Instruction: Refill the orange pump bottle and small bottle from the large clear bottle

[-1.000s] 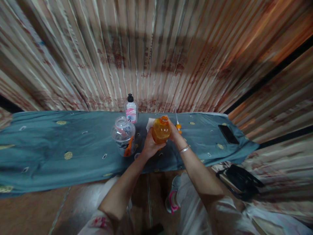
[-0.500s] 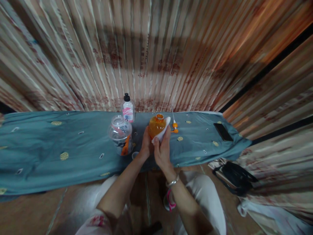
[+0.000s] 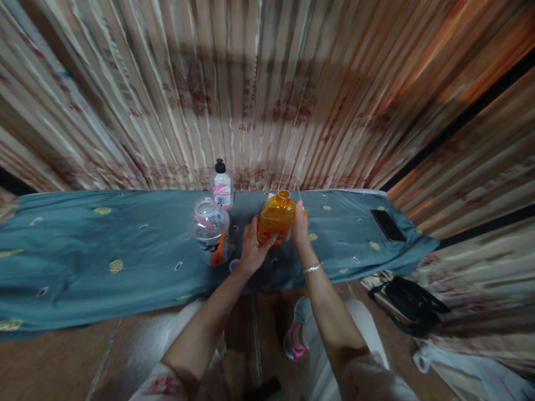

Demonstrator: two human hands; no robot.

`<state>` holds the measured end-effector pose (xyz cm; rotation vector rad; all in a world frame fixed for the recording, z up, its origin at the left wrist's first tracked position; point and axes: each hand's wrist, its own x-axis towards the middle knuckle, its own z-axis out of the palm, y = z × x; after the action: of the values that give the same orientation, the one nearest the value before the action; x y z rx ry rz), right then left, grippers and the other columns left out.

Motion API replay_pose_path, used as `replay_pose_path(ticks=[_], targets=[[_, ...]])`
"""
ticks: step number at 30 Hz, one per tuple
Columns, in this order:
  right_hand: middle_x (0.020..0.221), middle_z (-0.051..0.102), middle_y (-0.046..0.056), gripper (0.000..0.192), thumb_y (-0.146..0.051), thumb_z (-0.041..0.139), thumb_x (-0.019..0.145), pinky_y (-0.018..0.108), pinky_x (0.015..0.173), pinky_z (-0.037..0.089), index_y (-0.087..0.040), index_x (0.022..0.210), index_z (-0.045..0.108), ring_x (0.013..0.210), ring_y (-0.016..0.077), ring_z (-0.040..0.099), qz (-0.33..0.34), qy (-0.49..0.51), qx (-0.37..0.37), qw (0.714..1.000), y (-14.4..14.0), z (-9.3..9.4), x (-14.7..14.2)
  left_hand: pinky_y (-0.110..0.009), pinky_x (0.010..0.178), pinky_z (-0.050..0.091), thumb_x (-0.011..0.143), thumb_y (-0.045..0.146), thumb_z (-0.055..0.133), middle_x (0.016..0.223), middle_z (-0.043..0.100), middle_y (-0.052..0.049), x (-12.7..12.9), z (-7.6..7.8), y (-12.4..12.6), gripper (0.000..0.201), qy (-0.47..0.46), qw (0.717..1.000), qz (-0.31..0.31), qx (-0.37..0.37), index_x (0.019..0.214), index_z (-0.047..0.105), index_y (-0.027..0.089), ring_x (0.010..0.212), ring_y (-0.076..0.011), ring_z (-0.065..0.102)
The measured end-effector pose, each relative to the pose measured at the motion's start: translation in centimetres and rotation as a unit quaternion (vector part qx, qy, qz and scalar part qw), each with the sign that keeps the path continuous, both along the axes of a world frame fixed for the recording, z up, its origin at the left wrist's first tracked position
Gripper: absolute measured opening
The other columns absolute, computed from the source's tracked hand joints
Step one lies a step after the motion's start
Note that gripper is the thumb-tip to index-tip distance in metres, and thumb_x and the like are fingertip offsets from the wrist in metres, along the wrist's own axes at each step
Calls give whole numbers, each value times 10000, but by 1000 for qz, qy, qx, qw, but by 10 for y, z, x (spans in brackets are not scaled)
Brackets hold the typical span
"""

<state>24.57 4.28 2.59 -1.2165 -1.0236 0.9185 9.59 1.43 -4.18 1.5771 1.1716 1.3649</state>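
An uncapped amber bottle [image 3: 276, 218] leans in my left hand [image 3: 253, 248], whose thumb lies across its lower front. My right hand [image 3: 300, 225] is closed at the bottle's right side, its fingers partly hidden. A white cloth [image 3: 271, 196] shows in small patches behind and below the bottle, pressed there by my right hand. Just beyond that hand lies an orange pump top [image 3: 306, 213], mostly covered, its pale tube pointing to the curtain. To the left stand a clear wide jar [image 3: 211, 236] without a lid and a small bottle with black cap [image 3: 222, 189].
A small clear round cap [image 3: 234, 265] lies by my left wrist. The teal cloth-covered table [image 3: 142, 250] carries a black phone [image 3: 388, 225] at its right end. A black bag [image 3: 412, 303] rests below on the right. Behind the table hangs a pleated curtain [image 3: 251, 100].
The amber bottle has turned and tilted, showing its front label, and shifted slightly right. My left hand has moved up its front. My right hand has slid to its right side; the cloth is now mostly hidden.
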Motion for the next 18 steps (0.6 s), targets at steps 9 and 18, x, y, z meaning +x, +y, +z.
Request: replay_pose_path(ticks=[9,18], targets=[[1655,436,139,715,-649,321,1037,526,1298,300,-223,1608,371,1576,278,355,-118,-143,132,974,-54,11,-38,-489,1046,528,832,438,794,1335,657,-148,9,-1,12,678,-29,999,-32,7,1421,536,223,1217,-322,659],[1762,160,228,899,-666,351,1024,616,1328,173,-116,1685,89,1650,311,177,-100,-177,78,976,-74,-52,-58,-529,1147,455,779,270,767,1323,640,-117,1,-1,16,628,-13,1000,-2,13,1386,607,233,1296,-332,598]])
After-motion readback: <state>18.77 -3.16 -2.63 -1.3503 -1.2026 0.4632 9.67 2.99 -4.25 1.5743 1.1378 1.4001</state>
